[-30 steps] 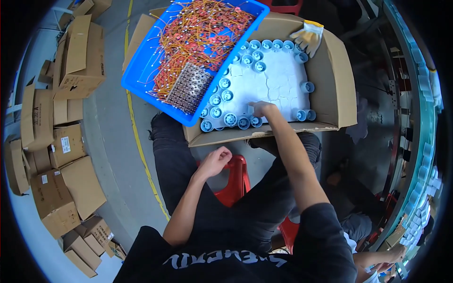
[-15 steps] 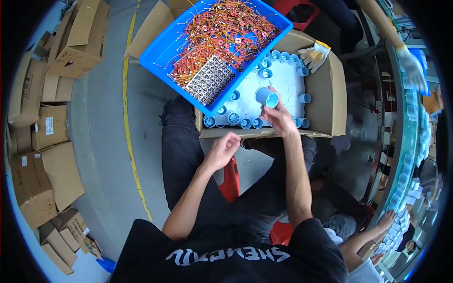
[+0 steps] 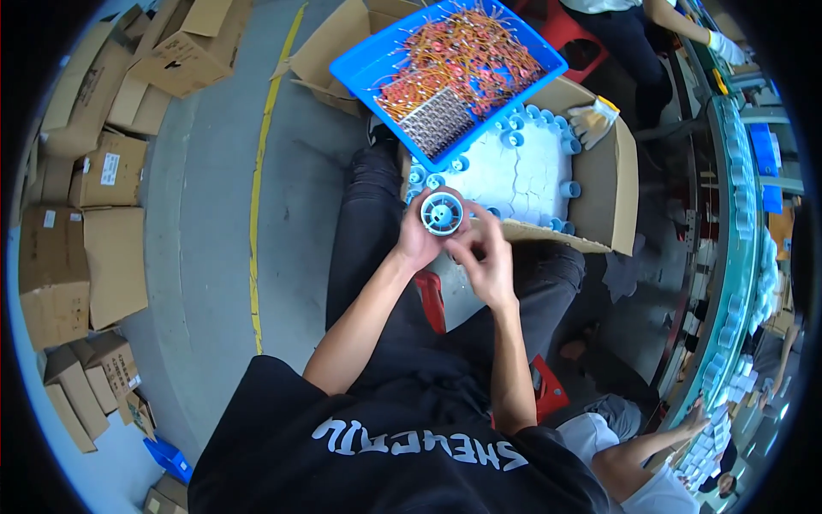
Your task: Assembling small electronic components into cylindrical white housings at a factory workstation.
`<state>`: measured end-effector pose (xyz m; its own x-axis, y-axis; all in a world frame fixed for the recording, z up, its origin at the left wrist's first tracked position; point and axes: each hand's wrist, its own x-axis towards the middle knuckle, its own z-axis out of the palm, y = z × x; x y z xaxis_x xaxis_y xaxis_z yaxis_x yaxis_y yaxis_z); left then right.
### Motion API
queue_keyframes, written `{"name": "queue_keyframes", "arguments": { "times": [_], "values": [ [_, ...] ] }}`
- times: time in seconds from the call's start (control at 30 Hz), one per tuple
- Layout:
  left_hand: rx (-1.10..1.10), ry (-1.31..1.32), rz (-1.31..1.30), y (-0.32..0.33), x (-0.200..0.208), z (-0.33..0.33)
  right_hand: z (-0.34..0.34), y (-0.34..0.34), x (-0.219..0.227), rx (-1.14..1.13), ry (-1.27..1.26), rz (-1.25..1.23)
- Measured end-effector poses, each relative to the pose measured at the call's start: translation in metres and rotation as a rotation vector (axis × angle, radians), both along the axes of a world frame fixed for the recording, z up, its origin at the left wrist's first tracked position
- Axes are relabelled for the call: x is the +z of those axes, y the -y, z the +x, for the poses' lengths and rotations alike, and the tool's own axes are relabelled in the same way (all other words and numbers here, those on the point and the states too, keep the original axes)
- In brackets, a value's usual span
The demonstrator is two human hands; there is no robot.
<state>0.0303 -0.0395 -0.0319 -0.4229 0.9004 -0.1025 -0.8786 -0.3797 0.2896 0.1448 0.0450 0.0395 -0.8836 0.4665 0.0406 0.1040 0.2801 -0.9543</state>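
My left hand (image 3: 417, 233) is wrapped round a light blue plastic cup-shaped housing (image 3: 442, 213), its open end turned up so that ribs and a small dark spot inside show. Close against its right side is my right hand (image 3: 486, 261), fingers curled and thumb bent in; whatever lies between them, if anything, is hidden. Beyond my hands, a cardboard box (image 3: 616, 184) holds more blue housings (image 3: 571, 189) around a white sheet (image 3: 505, 176). Across its far left corner rests a blue tray (image 3: 364, 64) with a heap of red parts on orange wires (image 3: 479, 51) and a block of small metal parts (image 3: 437, 122).
A white work glove (image 3: 593, 122) hangs over the box's edge. Cardboard boxes (image 3: 60, 257) are stacked at the left, beyond a yellow floor line (image 3: 257, 206). On the right runs a bench (image 3: 728, 257) lined with blue housings, where other people work. Red stools (image 3: 548, 390) stand nearby.
The housing has passed from my right hand above the box to my left hand nearer me, with its open end now upward. My right hand has come in beside it. The view has shifted.
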Motion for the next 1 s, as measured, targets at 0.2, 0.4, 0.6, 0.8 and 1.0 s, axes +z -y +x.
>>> {"name": "queue_keyframes", "arguments": {
  "times": [0.2,0.4,0.6,0.8,1.0],
  "values": [
    [0.009,-0.13,0.139,0.007,0.003,-0.018,-0.009,-0.039,-0.014,-0.297,-0.223,-0.257],
    [0.112,-0.068,0.097,0.015,0.002,-0.03,-0.071,-0.087,-0.019,-0.188,-0.063,0.34],
    [0.181,0.009,-0.023,0.014,-0.015,-0.037,-0.183,-0.158,-0.072,-0.084,0.303,0.994],
    [0.285,0.042,-0.203,0.019,-0.03,-0.04,-0.218,-0.196,-0.093,-0.209,0.531,1.005],
    [0.303,0.039,-0.197,0.016,-0.03,-0.043,-0.224,-0.21,-0.091,-0.24,0.399,0.567]
  ]
}}
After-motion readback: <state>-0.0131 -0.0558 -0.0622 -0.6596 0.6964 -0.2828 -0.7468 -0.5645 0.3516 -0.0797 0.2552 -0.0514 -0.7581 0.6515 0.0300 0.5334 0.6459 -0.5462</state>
